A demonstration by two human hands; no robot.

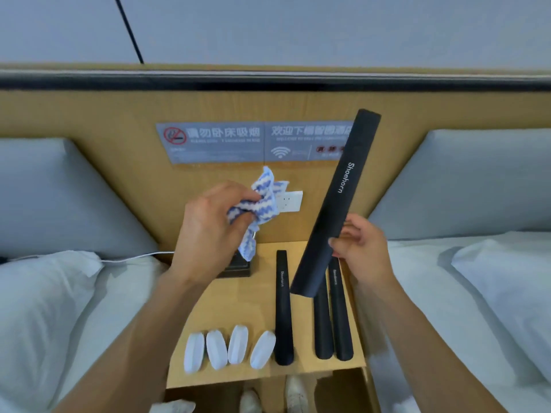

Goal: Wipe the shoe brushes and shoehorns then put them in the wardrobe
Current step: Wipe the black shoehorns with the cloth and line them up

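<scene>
My right hand (359, 248) grips a long black shoehorn (340, 198) near its lower third and holds it tilted up over the nightstand (226, 305). My left hand (214, 222) clutches a crumpled blue-and-white striped cloth (262, 204), a short way left of the raised shoehorn and not touching it. Three more black shoehorns lie on the nightstand: one (283, 311) in the middle and two (323, 323) (341, 317) side by side at the right. Several white shoe brushes (226, 347) lie in a row at the front left.
Beds with white pillows (44, 296) (504, 281) flank the nightstand. A wooden headboard panel carries grey signs (214, 141) and a wall socket (290, 201). A dark box (238, 266) sits under the cloth. A white cable (131, 258) runs left. White shoes (295, 391) show below the nightstand's front edge.
</scene>
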